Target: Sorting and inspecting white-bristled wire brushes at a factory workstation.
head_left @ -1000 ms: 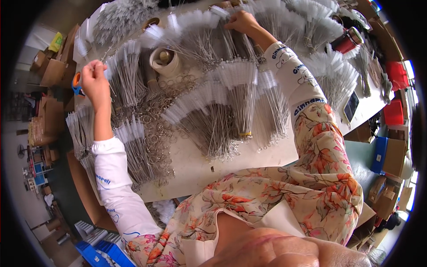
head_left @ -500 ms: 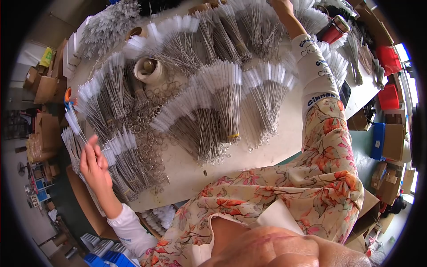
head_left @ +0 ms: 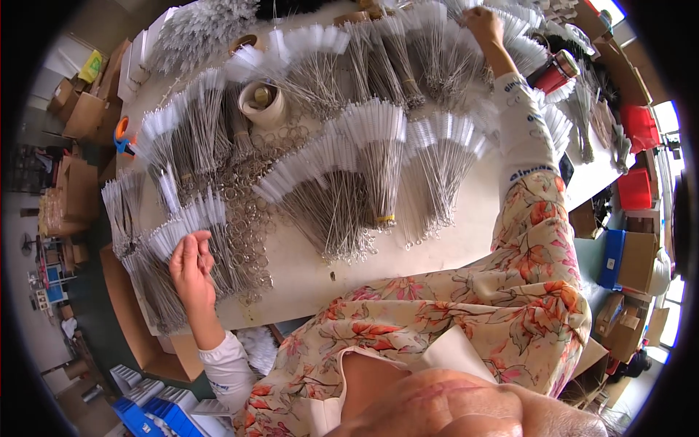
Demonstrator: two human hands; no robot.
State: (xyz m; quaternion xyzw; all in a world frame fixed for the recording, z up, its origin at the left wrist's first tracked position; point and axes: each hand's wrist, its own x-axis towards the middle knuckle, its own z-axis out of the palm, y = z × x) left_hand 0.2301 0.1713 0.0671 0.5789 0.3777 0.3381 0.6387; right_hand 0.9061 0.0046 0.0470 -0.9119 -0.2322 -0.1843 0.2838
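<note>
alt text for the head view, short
Seen from above, a person leans over a white table covered in fanned bundles of thin wire brushes. The left hand pinches brushes at the near left; the right hand reaches to the far bundles.

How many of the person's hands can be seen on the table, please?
2: the left hand rests on a brush bundle at the table's near left edge; the right hand reaches among brushes at the far side.

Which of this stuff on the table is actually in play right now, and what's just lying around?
In play: left hand on the near brush bundle; right hand on the far brush bundle; metal rings.

Lying about: tape roll, red flask, red bin, blue box, cardboard boxes.
</note>
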